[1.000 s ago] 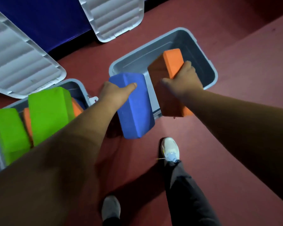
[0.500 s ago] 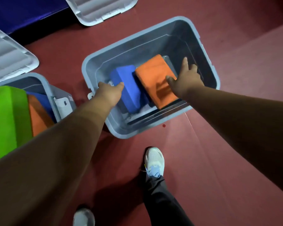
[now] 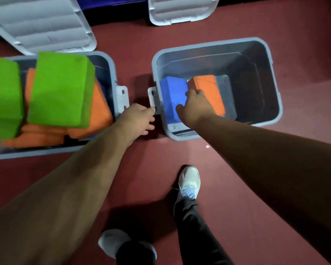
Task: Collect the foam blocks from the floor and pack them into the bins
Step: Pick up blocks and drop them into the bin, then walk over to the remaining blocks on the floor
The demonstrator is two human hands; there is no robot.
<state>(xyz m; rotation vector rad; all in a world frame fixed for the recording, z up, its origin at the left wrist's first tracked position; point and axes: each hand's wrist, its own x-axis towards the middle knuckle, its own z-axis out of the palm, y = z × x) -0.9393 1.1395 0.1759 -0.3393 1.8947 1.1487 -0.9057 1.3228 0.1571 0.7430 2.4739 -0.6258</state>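
A blue foam block [image 3: 172, 92] and an orange foam block [image 3: 208, 87] lie side by side at the bottom of the right grey bin [image 3: 214, 44]. My right hand [image 3: 195, 108] reaches into that bin. Its thumb rests on the blue block and its fingertips sit at the seam between the two blocks. My left hand [image 3: 138, 119] is outside the bin with loosely curled fingers, touching the bin's white latch [image 3: 153, 100] and holding nothing. The left grey bin [image 3: 107, 60] is piled with two green blocks [image 3: 61, 88] and several orange ones [image 3: 99, 109].
Two white bin lids [image 3: 42, 22] [image 3: 180, 10] lie on the red floor behind the bins, against a blue wall. My feet in white shoes [image 3: 189, 180] [image 3: 111, 241] stand in front of the bins. A narrow strip of floor separates the two bins.
Both blocks went from my hands into the right bin. My left hand has let go of the blue block and come out to the latch. My right hand slid from the orange block toward the blue one.
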